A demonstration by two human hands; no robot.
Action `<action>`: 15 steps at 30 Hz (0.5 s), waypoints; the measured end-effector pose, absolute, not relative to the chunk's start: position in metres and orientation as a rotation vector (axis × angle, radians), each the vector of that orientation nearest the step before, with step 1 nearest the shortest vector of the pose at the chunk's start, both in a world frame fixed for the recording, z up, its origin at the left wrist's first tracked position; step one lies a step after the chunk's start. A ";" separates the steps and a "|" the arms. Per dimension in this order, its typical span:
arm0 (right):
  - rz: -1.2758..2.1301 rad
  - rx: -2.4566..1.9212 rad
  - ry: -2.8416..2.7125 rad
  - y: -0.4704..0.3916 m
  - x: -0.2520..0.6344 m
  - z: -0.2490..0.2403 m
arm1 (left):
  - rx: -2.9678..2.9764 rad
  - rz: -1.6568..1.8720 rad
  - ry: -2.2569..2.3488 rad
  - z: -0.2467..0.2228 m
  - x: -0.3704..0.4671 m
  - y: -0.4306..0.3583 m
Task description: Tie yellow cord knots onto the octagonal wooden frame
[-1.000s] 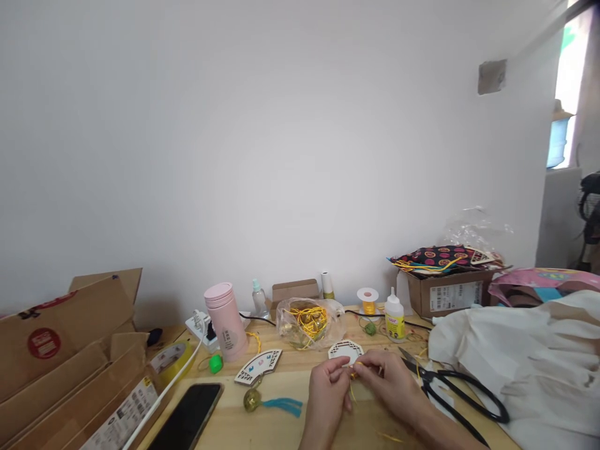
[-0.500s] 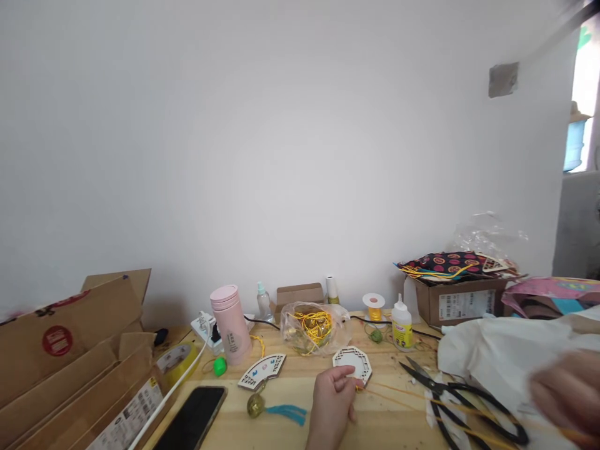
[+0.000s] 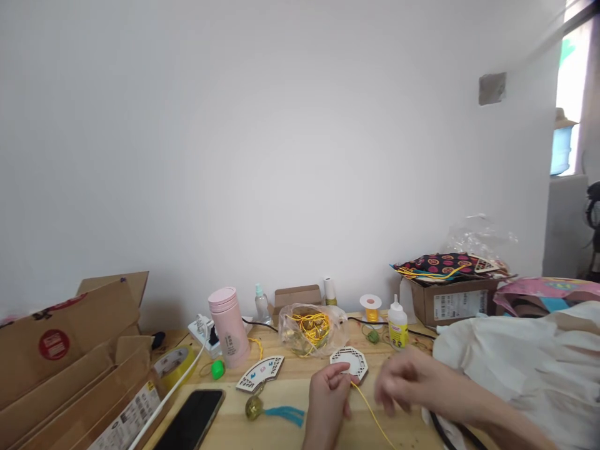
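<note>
My left hand (image 3: 327, 400) is pinched at the lower edge of a white octagonal fretwork plaque (image 3: 349, 361). A yellow cord (image 3: 370, 409) comes out at its fingertips and trails down across the wooden table. The fingers partly cover the plaque's near side, so the cord's attachment is hidden. Over the table to the right hovers my right hand (image 3: 407, 382), its fingers bent downward and smeared by motion. Beneath that forearm, scissors (image 3: 443, 431) are mostly covered. On the left lie a fan-shaped fretwork piece (image 3: 260, 374) and a gold bell (image 3: 254, 408) with a blue tassel (image 3: 285, 414).
Behind the hands stand a plastic bag of yellow cords (image 3: 312, 330), a cord spool (image 3: 371, 308) and a glue bottle (image 3: 398, 325). At left are a pink tumbler (image 3: 229, 328), a phone (image 3: 190, 420) and an open carton (image 3: 70, 369). White cloth (image 3: 515, 356) lies right.
My right hand has moved left from the far right to near my left hand. The cord, stretched rightward before, now hangs slack toward the front. My left hand keeps its pinch.
</note>
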State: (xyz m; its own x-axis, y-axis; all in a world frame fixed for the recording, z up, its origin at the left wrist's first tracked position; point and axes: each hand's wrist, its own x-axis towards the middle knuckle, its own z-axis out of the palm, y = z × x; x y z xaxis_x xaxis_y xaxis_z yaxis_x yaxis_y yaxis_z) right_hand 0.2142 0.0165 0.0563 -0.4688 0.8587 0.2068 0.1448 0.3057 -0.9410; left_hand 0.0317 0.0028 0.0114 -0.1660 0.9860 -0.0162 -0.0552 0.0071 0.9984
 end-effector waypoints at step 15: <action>1.632 -1.165 -1.319 0.030 0.170 0.015 | 1.266 1.283 1.039 0.020 0.045 -0.009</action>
State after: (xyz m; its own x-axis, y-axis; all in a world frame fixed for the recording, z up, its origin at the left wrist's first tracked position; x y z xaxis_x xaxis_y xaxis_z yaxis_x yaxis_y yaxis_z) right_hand 0.1698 0.0296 0.0155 -0.3280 0.9228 -0.2023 0.0039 -0.2129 -0.9771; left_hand 0.0449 -0.0085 0.0195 0.0630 0.9904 0.1227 -0.0859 -0.1171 0.9894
